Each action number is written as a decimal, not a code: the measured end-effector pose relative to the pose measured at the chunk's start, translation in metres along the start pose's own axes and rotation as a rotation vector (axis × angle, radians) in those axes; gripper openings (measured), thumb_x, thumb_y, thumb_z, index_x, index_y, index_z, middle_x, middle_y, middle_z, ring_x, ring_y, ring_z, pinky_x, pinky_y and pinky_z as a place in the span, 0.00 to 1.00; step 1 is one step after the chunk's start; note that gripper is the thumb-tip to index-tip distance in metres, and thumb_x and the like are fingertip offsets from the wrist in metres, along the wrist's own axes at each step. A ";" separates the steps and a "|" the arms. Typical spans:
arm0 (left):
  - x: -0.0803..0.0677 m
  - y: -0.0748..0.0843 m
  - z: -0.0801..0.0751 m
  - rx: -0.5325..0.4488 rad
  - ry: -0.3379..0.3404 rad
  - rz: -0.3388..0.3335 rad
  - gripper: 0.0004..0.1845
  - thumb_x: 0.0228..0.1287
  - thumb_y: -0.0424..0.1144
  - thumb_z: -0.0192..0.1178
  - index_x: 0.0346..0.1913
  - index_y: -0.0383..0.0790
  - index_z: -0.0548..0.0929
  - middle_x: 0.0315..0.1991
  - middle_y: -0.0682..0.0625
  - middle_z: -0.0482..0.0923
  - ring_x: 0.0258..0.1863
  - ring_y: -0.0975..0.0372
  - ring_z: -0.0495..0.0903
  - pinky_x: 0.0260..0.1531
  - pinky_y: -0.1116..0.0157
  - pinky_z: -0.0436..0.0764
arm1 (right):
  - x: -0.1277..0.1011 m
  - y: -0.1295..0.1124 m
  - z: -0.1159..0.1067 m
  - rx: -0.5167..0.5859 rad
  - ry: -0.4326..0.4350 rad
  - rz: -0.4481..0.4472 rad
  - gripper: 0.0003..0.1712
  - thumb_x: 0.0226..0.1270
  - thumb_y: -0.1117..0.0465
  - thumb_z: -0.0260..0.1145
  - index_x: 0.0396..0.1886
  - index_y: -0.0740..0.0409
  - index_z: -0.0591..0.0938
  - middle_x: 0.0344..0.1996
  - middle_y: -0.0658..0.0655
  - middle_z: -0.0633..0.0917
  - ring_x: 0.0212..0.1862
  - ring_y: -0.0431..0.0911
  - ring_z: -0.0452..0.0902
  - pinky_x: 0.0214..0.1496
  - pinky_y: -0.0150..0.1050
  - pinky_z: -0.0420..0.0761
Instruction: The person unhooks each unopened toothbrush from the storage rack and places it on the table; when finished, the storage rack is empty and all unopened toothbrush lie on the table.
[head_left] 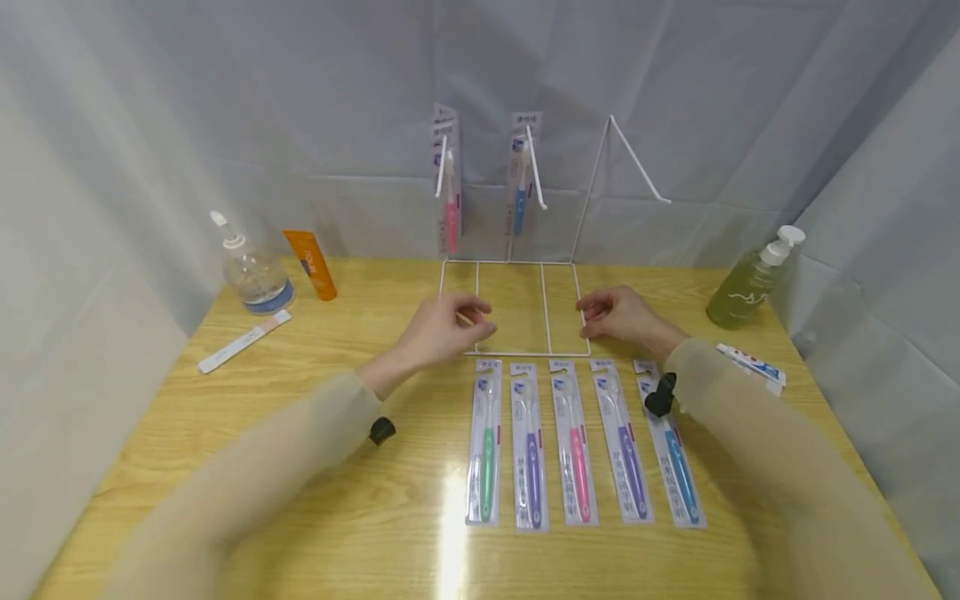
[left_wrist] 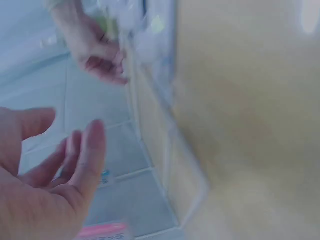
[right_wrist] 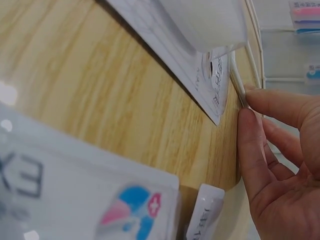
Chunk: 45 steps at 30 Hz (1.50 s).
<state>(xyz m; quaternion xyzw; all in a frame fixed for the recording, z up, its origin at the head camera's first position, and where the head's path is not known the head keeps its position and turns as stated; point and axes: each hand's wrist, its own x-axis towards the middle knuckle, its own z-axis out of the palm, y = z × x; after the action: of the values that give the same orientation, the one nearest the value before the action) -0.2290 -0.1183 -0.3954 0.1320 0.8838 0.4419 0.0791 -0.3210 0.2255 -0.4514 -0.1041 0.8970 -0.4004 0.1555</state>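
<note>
Left hand is hovering over the near left corner of the white wire rack's base, fingers loosely curled, holding nothing; the left wrist view is showing them relaxed and spread, clear of the wire. Whether any fingertip is touching the frame, I cannot tell. Right hand is sitting at the rack's near right corner; in the right wrist view its fingertips are pressing against the white wire there, fingers mostly straight, nothing gripped.

Wire rack is lying between the two hands, its flat base on the worktop and its upright part rising beyond them. Two packaged toothbrushes are hanging on its hooks beyond the hands: a pink one and a blue one. A third hook, further right, is carrying nothing.

Just nearer than the hands, five carded toothbrushes are lying in a row: green, purple, pink, violet, blue, the last partly under the right sleeve.

Well left of the left hand: clear pump bottle, orange tube, flat white strip pack. Right of the right hand: green pump bottle, and a boxed tube just beside the right sleeve.
</note>
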 end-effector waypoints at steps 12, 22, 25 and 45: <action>0.119 0.045 0.013 -0.228 0.506 0.075 0.27 0.79 0.35 0.67 0.76 0.36 0.77 0.71 0.39 0.84 0.71 0.47 0.85 0.76 0.54 0.85 | -0.003 0.000 -0.003 -0.002 -0.014 0.014 0.33 0.65 0.65 0.83 0.69 0.66 0.86 0.51 0.64 0.88 0.47 0.44 0.81 0.44 0.23 0.82; 0.160 0.067 -0.006 -0.373 0.612 -0.110 0.24 0.84 0.41 0.64 0.77 0.54 0.77 0.70 0.50 0.87 0.66 0.58 0.87 0.70 0.64 0.87 | -0.003 -0.005 0.001 -0.025 -0.013 -0.032 0.32 0.65 0.65 0.83 0.68 0.68 0.86 0.50 0.65 0.89 0.47 0.44 0.82 0.46 0.24 0.80; 0.167 0.070 -0.007 -0.350 0.596 -0.090 0.20 0.84 0.39 0.63 0.73 0.52 0.80 0.68 0.50 0.87 0.64 0.59 0.87 0.68 0.65 0.88 | -0.003 -0.004 0.000 -0.033 -0.016 -0.028 0.32 0.65 0.65 0.83 0.68 0.66 0.86 0.50 0.63 0.89 0.47 0.45 0.81 0.47 0.26 0.80; 0.132 0.088 0.005 -0.345 0.364 0.117 0.20 0.78 0.28 0.62 0.68 0.38 0.77 0.57 0.38 0.87 0.42 0.57 0.85 0.45 0.64 0.88 | 0.006 -0.003 -0.004 -0.039 -0.036 -0.018 0.32 0.65 0.66 0.83 0.69 0.67 0.86 0.50 0.64 0.88 0.47 0.46 0.80 0.46 0.26 0.80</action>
<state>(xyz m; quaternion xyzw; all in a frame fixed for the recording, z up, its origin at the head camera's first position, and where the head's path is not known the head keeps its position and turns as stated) -0.3387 -0.0234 -0.3308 0.0860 0.7858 0.6065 -0.0856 -0.3282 0.2242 -0.4474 -0.1225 0.9007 -0.3823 0.1661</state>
